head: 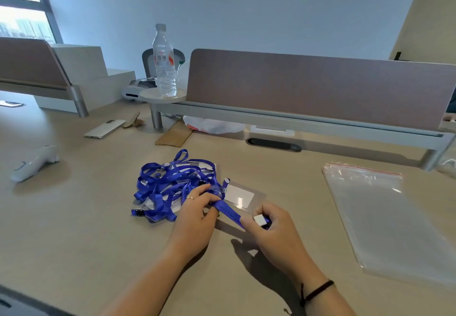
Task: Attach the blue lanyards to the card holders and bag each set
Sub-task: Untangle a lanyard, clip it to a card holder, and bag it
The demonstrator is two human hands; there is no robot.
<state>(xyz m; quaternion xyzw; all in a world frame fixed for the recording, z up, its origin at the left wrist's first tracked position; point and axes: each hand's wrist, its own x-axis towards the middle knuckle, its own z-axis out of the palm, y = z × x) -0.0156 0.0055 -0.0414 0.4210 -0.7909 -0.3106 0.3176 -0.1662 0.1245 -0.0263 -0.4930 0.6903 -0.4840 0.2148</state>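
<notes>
Blue lanyard strap (228, 211) runs taut and slantwise between both grips, left hand (197, 213) pinching its far end beside the card holder (240, 197) on the worktop (98, 217), right hand (271, 227) pinching the near end.

Two bare forearms come into the picture from the bottom edge, and no sleeve is visible on either of them. The left hand (195, 219) wears a thin ring (190, 197) of gold colour on one finger; which finger exactly is difficult to tell. The right hand (274, 231) has no ring that can be seen. Around the right wrist there is a black cord bracelet (318, 291), narrow and dark, with a small knot and a short loose end hanging at the inner side. The fingernails are short and without visible polish. No watch shows on either wrist.
</notes>
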